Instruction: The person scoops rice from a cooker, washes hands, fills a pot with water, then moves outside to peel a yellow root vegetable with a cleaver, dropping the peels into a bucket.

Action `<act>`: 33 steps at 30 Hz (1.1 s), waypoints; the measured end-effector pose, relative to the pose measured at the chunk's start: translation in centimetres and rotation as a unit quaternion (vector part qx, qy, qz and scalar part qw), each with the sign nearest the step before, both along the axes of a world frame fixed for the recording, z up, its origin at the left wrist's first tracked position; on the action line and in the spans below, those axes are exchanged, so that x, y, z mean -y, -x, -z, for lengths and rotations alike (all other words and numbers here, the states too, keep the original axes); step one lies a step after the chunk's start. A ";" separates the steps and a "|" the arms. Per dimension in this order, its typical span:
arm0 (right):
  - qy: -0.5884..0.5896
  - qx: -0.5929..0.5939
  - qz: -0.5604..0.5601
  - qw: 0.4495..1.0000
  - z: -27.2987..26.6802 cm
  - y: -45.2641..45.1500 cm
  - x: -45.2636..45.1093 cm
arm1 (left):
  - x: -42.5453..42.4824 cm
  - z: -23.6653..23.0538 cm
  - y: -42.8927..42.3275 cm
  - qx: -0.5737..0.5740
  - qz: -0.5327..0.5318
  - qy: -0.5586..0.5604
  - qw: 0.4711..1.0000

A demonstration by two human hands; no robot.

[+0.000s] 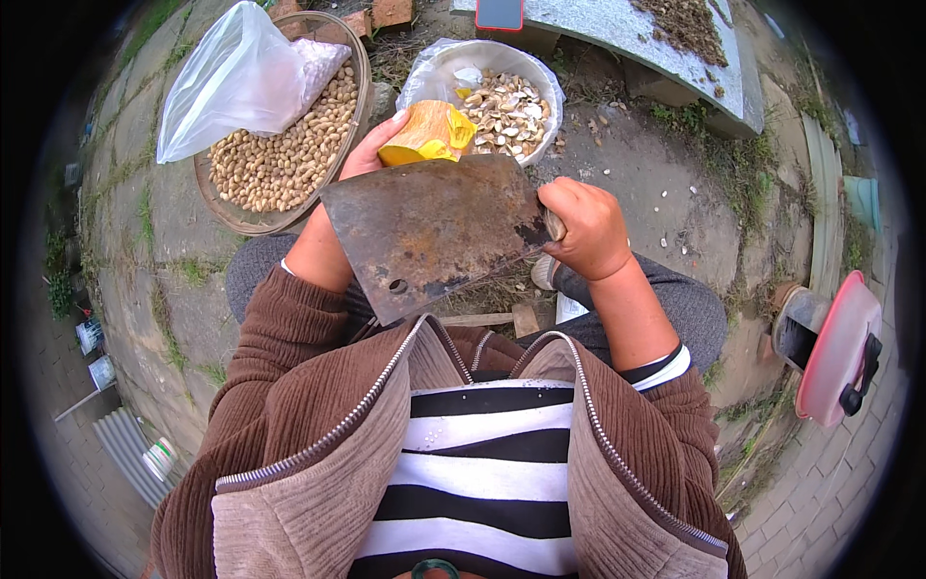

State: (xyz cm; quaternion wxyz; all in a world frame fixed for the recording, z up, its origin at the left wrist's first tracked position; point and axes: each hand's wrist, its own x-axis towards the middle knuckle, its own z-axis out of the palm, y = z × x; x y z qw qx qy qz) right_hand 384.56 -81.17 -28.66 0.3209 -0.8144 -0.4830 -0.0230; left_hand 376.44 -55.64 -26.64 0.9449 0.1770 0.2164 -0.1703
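Note:
A piece of pumpkin [423, 130] with orange skin and yellow cut flesh is held in my left hand [372, 148], whose lower part is hidden behind the blade. My right hand [589, 224] grips the wooden handle of a broad, rust-stained cleaver [441, 228]. The cleaver's upper edge lies over the pumpkin's lower side in the view; whether they touch, I cannot tell. Just beyond the pumpkin stands a round basin lined with clear plastic [555, 108], holding peanut shells [506, 119] and a few yellow scraps.
At the upper left, a round woven tray [365, 79] holds unshelled peanuts [282, 170] and a white plastic bag [231, 79]. A phone [499, 13] rests on a stone slab [564, 18]. Bricks [393, 12] are at the top; a red-rimmed lid or basin [843, 347] stands at right.

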 end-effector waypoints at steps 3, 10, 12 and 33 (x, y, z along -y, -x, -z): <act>-0.004 0.003 0.018 1.000 0.8 -0.4 0.2 | 0.1 0.2 -0.1 0.028 0.005 -0.015 0.999; -0.022 -0.013 0.024 0.999 0.6 -0.6 -0.5 | 0.8 0.7 1.0 0.058 -0.030 0.086 0.994; -0.018 -0.024 0.029 0.999 0.5 -0.4 -0.7 | 0.4 1.0 0.8 0.070 -0.002 0.099 0.993; -0.055 -0.126 0.010 0.990 -1.1 0.8 -0.8 | 0.7 1.1 0.5 0.091 -0.061 0.115 0.987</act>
